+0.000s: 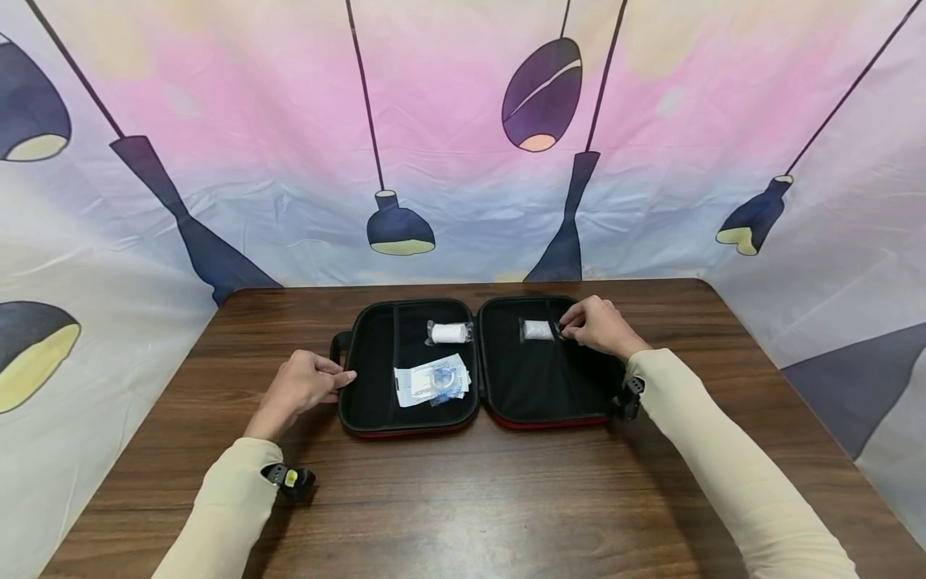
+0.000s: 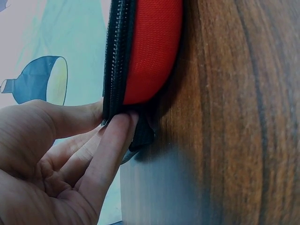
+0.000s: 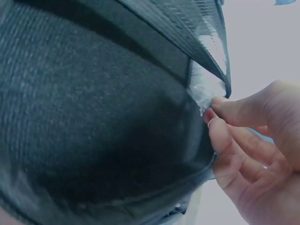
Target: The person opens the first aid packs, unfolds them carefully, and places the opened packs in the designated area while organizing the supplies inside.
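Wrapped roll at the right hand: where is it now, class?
In the head view, the wrapped roll lies toward the far edge of the case's right half, partly behind mesh, its wrapper end pinched by the right hand.

Pale glare marks the brightly lit tabletop, while the right wrist view looks hazy.

Mesh partly hides the wrapped roll; print on the packet is unreadably small.
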`<state>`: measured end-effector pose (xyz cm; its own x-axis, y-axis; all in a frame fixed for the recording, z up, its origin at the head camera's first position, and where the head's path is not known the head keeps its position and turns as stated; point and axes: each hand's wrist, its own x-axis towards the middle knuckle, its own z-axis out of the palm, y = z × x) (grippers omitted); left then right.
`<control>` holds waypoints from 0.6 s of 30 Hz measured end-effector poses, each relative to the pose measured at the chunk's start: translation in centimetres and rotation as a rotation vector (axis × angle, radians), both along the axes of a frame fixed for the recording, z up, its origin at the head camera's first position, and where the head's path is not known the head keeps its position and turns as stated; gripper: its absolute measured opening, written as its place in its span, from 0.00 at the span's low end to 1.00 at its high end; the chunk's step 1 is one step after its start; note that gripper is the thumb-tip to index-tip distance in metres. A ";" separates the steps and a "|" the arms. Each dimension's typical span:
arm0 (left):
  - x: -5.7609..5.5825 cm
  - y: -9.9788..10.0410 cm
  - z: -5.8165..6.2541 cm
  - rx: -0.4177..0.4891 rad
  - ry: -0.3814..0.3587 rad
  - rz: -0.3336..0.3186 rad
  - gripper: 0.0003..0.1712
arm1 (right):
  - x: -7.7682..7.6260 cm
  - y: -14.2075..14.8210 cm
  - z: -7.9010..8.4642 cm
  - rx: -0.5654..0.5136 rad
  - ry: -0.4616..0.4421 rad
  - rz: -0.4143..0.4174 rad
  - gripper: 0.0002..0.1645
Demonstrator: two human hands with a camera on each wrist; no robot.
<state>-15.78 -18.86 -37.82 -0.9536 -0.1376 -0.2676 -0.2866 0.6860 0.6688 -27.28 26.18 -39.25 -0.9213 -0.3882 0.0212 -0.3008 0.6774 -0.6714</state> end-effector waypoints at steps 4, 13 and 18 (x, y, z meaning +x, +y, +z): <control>0.0 0.0 0.0 0.005 0.003 0.005 0.23 | 0.3 0.1 0.7 0.010 0.040 -0.006 0.11; 0.0 -0.1 0.0 0.000 0.002 0.004 0.24 | 1.0 -1.5 1.8 -0.006 0.099 0.044 0.12; 0.0 0.0 0.0 -0.004 -0.002 -0.005 0.26 | 1.1 -3.5 1.7 -0.011 0.120 0.080 0.13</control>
<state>-15.76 -18.90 -37.78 -0.9538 -0.1343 -0.2688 -0.2847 0.6901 0.6653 -26.23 22.64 -37.55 -0.8778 -0.4599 0.1343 -0.4327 0.6406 -0.6344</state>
